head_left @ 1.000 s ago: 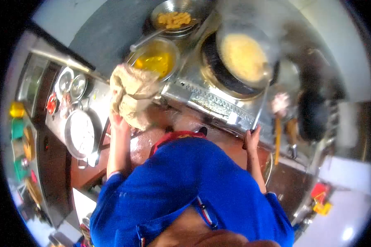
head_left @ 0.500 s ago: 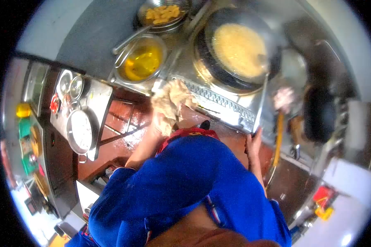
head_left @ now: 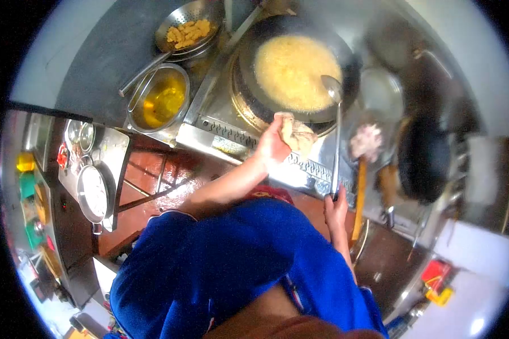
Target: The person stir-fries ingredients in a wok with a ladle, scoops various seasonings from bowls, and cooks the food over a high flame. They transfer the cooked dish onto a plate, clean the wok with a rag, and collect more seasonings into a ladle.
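Observation:
My left hand (head_left: pixel 272 148) grips a crumpled beige cloth (head_left: pixel 298 135) at the near rim of a large dark wok (head_left: pixel 348 48). Pale yellow bubbling liquid (head_left: pixel 291 70) fills the wok's middle. My right hand (head_left: pixel 336 208) is closed round the handle end of a long metal ladle (head_left: pixel 337 141), whose bowl rests at the right edge of the liquid. Left of the wok stands a metal bowl (head_left: pixel 134 120) of yellow oil, and behind it a perforated strainer (head_left: pixel 164 25) holds golden fried pieces (head_left: pixel 188 34).
A brush (head_left: pixel 366 142) with a wooden handle lies right of the ladle, beside a second black wok (head_left: pixel 424 161). At the left, a side table (head_left: pixel 117 148) bears a white-filled pan (head_left: pixel 93 193) and small bowls. The stove's front edge (head_left: pixel 209 141) runs before me.
My left hand has carried the cloth rightward from beside the oil bowl to the wok's near rim. The view has shifted, while my right hand keeps hold of the ladle.

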Motion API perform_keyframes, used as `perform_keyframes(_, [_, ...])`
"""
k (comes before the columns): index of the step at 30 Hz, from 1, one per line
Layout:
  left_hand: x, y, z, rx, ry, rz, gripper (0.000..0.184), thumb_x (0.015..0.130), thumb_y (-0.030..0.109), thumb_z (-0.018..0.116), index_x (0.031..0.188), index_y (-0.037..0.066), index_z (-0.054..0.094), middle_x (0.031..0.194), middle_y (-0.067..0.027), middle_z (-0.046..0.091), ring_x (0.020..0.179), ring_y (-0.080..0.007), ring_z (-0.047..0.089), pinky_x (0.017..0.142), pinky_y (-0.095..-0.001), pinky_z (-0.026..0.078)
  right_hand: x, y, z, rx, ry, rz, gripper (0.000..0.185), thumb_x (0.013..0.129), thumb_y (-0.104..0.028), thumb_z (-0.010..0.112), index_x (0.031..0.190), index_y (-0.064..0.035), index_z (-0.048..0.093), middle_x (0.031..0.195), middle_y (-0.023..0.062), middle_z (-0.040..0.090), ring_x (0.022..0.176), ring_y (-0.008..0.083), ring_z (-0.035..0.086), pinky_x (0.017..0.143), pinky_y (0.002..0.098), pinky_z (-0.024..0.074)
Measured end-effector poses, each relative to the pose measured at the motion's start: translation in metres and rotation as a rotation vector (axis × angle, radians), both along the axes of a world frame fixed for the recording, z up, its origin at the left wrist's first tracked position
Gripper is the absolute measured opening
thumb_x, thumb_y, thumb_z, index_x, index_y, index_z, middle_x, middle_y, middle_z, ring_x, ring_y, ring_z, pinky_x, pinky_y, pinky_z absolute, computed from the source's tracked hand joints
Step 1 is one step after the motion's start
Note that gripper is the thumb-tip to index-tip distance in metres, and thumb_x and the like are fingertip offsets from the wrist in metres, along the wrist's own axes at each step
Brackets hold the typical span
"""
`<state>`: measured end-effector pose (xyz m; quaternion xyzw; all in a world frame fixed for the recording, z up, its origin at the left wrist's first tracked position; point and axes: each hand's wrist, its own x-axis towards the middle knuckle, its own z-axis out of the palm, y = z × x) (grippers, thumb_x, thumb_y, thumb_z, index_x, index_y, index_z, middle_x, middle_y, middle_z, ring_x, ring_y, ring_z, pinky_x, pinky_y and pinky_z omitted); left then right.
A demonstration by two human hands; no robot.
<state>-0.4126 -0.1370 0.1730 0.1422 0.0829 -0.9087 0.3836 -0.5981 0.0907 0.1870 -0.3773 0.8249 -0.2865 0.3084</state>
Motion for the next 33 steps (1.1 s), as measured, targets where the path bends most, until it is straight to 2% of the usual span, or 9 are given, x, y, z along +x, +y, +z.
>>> perform_keyframes(5, [-0.047,-0.014,-0.021,0.056,-0.343,-0.031,0.037,0.098,0.027,0.053,0.123,-0.001,0.052,0.113,-0.0228,0.063,0.100,-0.0365,0.066,0.088,-0.0488,0.055,-0.066,-0.091,0.058,-0.075,0.140,0.156,0.052,0.085,-0.004,0.059,0.136,0.0014,0.046,0.123,0.0250,0.059,0.110,0.0346,0.060,0.097,0.0385,0.0458])
perform_keyframes(6, [-0.046,-0.020,-0.016,0.106,-0.350,-0.040,0.036,0.098,0.022,0.054,0.125,-0.001,0.050,0.114,-0.0237,0.062,0.098,-0.0369,0.067,0.084,-0.0478,0.058,-0.095,-0.119,0.044,-0.374,0.341,0.331,0.053,0.087,-0.007,0.057,0.138,-0.0008,0.046,0.123,0.0241,0.059,0.109,0.0335,0.060,0.096,0.0396,0.0472])
perform_keyframes(9, [-0.046,-0.029,-0.002,0.182,-0.401,0.013,0.032,0.093,0.013,0.053,0.118,-0.007,0.051,0.105,-0.0258,0.062,0.089,-0.0411,0.067,0.079,-0.0574,0.058,-0.107,-0.225,0.112,-0.115,0.399,0.326,0.056,0.090,-0.014,0.057,0.142,-0.0023,0.039,0.096,0.0268,0.068,0.091,0.0454,0.067,0.081,0.0484,0.0519])
perform_keyframes(14, [-0.046,-0.023,0.001,0.083,-0.683,0.156,0.019,0.088,0.005,0.055,0.104,-0.006,0.056,0.092,-0.0177,0.063,0.081,-0.0336,0.065,0.070,-0.0504,0.058,-0.122,-0.340,0.125,-0.139,0.838,0.617,0.043,0.086,-0.009,0.055,0.127,-0.0001,0.049,0.101,0.0315,0.065,0.099,0.0480,0.063,0.082,0.0523,0.0495])
perform_keyframes(17, [-0.037,-0.026,-0.001,0.036,-0.755,0.180,0.015,0.087,0.004,0.055,0.098,-0.006,0.056,0.088,-0.0153,0.062,0.078,-0.0304,0.065,0.066,-0.0476,0.057,-0.066,-0.330,0.203,0.232,0.561,0.572,0.037,0.084,-0.006,0.053,0.120,0.0014,0.051,0.096,0.0300,0.066,0.087,0.0456,0.067,0.076,0.0505,0.0518])
perform_keyframes(22, [-0.010,-0.025,0.014,0.022,-0.679,0.135,0.013,0.086,0.001,0.054,0.096,-0.006,0.055,0.083,-0.0139,0.059,0.069,-0.0281,0.062,0.056,-0.0465,0.056,-0.135,-0.364,0.180,0.016,0.810,0.838,0.031,0.083,-0.005,0.046,0.112,0.0049,0.052,0.086,0.0258,0.064,0.058,0.0327,0.064,0.050,0.0454,0.0485])
perform_keyframes(24, [-0.004,-0.032,0.007,0.023,-0.685,0.121,0.007,0.083,0.001,0.054,0.089,-0.003,0.056,0.076,-0.0105,0.057,0.063,-0.0238,0.057,0.053,-0.0443,0.051,-0.089,-0.355,0.205,0.266,0.598,0.688,0.031,0.082,-0.004,0.044,0.111,0.0052,0.052,0.090,0.0266,0.065,0.067,0.0351,0.066,0.057,0.0455,0.0508])
perform_keyframes(27, [0.017,-0.035,0.021,0.058,-0.584,0.131,0.005,0.080,0.002,0.056,0.076,0.003,0.057,0.066,-0.0042,0.051,0.050,-0.0174,0.047,0.046,-0.0401,0.043,-0.134,-0.349,0.181,0.037,0.549,0.871,0.041,0.081,-0.003,0.051,0.121,0.0047,0.052,0.088,0.0256,0.065,0.065,0.0324,0.066,0.057,0.0450,0.0504])
perform_keyframes(33, [0.096,-0.058,0.056,0.022,-0.431,0.006,0.009,0.081,-0.003,0.053,0.086,0.003,0.057,0.072,-0.0066,0.054,0.059,-0.0224,0.059,0.051,-0.0428,0.052,0.013,-0.319,0.280,0.402,0.382,0.417,0.047,0.083,-0.001,0.056,0.129,-0.0006,0.052,0.073,0.0110,0.060,0.049,0.0169,0.055,0.041,0.0336,0.0425])
